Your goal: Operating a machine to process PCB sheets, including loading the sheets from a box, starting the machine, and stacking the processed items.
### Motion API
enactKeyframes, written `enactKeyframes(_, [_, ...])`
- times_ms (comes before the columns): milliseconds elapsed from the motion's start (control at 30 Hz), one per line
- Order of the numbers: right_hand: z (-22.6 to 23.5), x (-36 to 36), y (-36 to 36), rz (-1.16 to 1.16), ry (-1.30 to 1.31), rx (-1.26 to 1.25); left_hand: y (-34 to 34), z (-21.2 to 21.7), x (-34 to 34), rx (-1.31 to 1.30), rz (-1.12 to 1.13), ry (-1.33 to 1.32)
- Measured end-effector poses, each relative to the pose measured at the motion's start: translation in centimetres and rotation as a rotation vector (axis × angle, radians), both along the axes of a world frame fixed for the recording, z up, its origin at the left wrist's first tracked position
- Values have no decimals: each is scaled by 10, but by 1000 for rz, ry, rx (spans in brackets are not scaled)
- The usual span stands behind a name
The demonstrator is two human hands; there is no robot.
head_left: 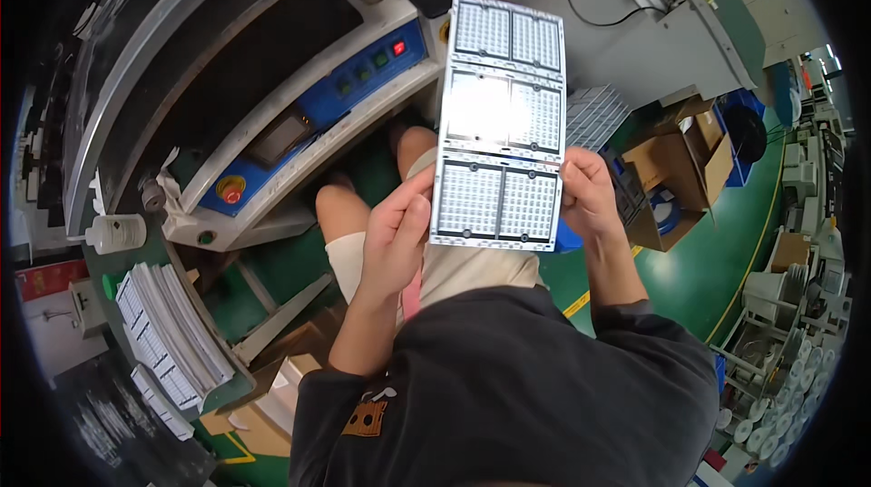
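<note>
A long white circuit board panel [498,115] is held up before me, tilted so that its face shows. It has three sections stacked lengthwise, each with two dark-framed grids of small light squares. Strong glare washes out part of the middle section. My left hand [396,237] pinches the panel's left edge near its lower end. On the opposite edge, a little higher, my right hand [588,189] grips it with curled fingers. The fingertips behind the panel are hidden.
At the left stands a large machine with a blue control panel [318,115] and a red emergency stop button [230,189]. Stacked white boards [172,337] lie at the lower left, near a white bottle [116,234]. Rightward are an open cardboard box [676,174] and more boards [596,117].
</note>
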State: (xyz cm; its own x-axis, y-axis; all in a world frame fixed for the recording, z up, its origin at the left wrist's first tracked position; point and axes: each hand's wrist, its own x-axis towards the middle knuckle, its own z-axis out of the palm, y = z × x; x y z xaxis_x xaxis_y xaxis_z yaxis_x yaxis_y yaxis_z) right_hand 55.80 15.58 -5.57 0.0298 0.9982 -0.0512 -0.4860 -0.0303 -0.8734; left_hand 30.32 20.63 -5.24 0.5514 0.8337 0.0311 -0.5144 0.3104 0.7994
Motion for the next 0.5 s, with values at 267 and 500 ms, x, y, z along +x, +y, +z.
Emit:
enactKeyframes(267, [4, -34, 3, 86, -159, 67, -19, 18, -24, 149, 114, 6])
enactKeyframes(500, [14, -42, -16, 279, -204, 44, -18, 8, -30, 239, 137, 42])
